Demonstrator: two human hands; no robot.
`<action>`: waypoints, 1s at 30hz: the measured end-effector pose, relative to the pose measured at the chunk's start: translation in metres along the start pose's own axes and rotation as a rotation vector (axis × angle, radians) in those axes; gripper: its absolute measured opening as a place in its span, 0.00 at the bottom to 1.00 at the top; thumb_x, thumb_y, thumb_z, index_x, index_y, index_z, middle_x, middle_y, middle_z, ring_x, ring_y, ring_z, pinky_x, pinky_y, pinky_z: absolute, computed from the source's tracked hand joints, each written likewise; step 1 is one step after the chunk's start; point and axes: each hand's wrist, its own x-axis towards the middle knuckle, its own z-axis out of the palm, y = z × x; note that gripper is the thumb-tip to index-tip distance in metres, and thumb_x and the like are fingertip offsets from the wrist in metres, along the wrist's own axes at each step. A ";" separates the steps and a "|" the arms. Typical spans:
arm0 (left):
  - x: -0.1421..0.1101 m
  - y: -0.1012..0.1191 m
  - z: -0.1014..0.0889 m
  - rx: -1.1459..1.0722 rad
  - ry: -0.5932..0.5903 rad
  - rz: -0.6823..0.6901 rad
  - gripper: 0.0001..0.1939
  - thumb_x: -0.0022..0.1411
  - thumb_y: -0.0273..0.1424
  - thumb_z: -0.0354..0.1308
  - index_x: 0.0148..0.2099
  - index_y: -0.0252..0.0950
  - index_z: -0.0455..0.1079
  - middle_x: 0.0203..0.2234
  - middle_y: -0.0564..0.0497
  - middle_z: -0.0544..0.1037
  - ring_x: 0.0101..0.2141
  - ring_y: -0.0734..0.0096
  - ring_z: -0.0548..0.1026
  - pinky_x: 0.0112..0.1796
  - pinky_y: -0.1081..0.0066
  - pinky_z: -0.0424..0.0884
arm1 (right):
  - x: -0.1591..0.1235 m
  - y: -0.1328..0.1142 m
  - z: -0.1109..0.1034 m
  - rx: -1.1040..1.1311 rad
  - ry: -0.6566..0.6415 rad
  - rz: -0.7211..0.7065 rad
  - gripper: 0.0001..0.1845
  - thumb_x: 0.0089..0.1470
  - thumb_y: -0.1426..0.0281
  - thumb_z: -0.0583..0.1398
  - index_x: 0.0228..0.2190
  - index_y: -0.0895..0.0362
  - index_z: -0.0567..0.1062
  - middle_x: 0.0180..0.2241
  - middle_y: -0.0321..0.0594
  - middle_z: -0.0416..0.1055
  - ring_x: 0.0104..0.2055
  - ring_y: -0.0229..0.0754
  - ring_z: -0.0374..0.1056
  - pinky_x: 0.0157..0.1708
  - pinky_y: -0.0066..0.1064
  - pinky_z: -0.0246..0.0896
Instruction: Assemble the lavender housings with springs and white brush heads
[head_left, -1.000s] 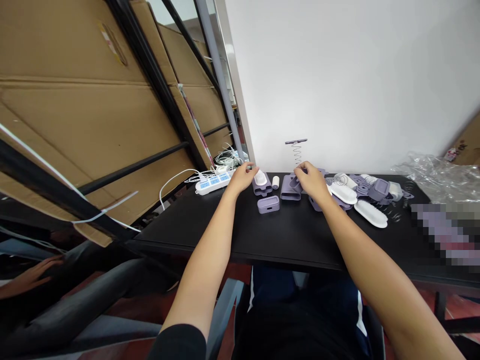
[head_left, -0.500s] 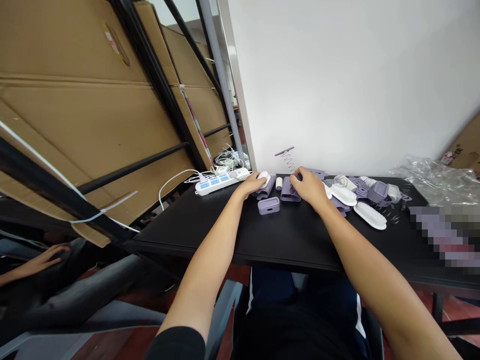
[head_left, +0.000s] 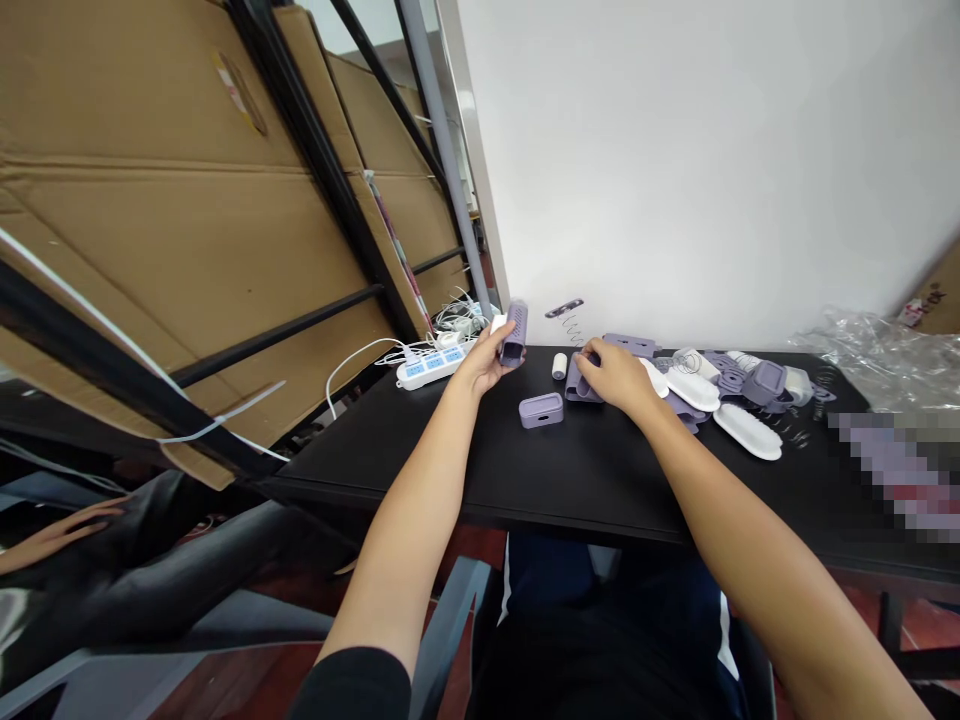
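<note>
My left hand (head_left: 489, 362) is closed round a purple hollow plastic housing with rows of small holes (head_left: 515, 330), raised off the table and tilted, its open end toward me. A white piece (head_left: 498, 323) shows against its left side. On the black table (head_left: 525, 470), my right hand (head_left: 616, 370) has its fingers closed on a second purple housing (head_left: 579, 384), partly covered by the fingers. Between the hands stands a small white cylinder (head_left: 559, 366). Nearer to me lies a purple oblong cap (head_left: 541, 411) with a dark hole in its side.
Right of my right hand lie white oval brush heads (head_left: 748, 431), purple parts (head_left: 765, 381) and springs. A thin spring with a purple strip (head_left: 564, 308) stands by the wall. At left are a power strip (head_left: 431, 369) and a seated person's hand (head_left: 64, 535); clear plastic wrap (head_left: 885, 350) lies right.
My left hand has lifted its purple housing off the table and turned it more upright, the holed side now showing. My right hand stays at the second housing.
</note>
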 end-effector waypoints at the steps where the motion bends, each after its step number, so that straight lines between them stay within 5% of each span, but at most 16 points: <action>1: -0.002 0.005 0.002 -0.051 0.007 -0.016 0.26 0.57 0.42 0.72 0.54 0.41 0.69 0.35 0.49 0.80 0.31 0.66 0.81 0.34 0.66 0.78 | -0.001 0.000 0.001 -0.009 -0.018 -0.026 0.15 0.66 0.57 0.54 0.42 0.51 0.77 0.45 0.44 0.80 0.46 0.52 0.73 0.39 0.35 0.59; 5: -0.010 0.016 0.013 -0.262 0.078 -0.061 0.19 0.68 0.47 0.61 0.51 0.38 0.68 0.33 0.49 0.78 0.33 0.68 0.81 0.35 0.70 0.78 | -0.004 -0.003 0.005 -0.030 -0.045 -0.123 0.14 0.66 0.57 0.56 0.41 0.50 0.77 0.47 0.42 0.80 0.47 0.50 0.73 0.38 0.33 0.56; 15: -0.019 0.009 0.032 -0.412 0.034 0.065 0.14 0.63 0.35 0.65 0.49 0.38 0.69 0.33 0.52 0.80 0.33 0.72 0.81 0.37 0.71 0.79 | -0.014 -0.015 0.012 -0.183 -0.033 -0.225 0.14 0.68 0.57 0.55 0.42 0.51 0.76 0.44 0.43 0.79 0.45 0.50 0.74 0.36 0.33 0.56; 30: -0.031 -0.002 0.047 -0.208 0.126 0.342 0.31 0.56 0.35 0.71 0.58 0.49 0.62 0.44 0.56 0.78 0.41 0.74 0.79 0.38 0.75 0.75 | -0.015 -0.015 0.015 -0.258 -0.037 -0.184 0.15 0.68 0.57 0.54 0.43 0.52 0.77 0.44 0.46 0.79 0.44 0.52 0.75 0.37 0.36 0.60</action>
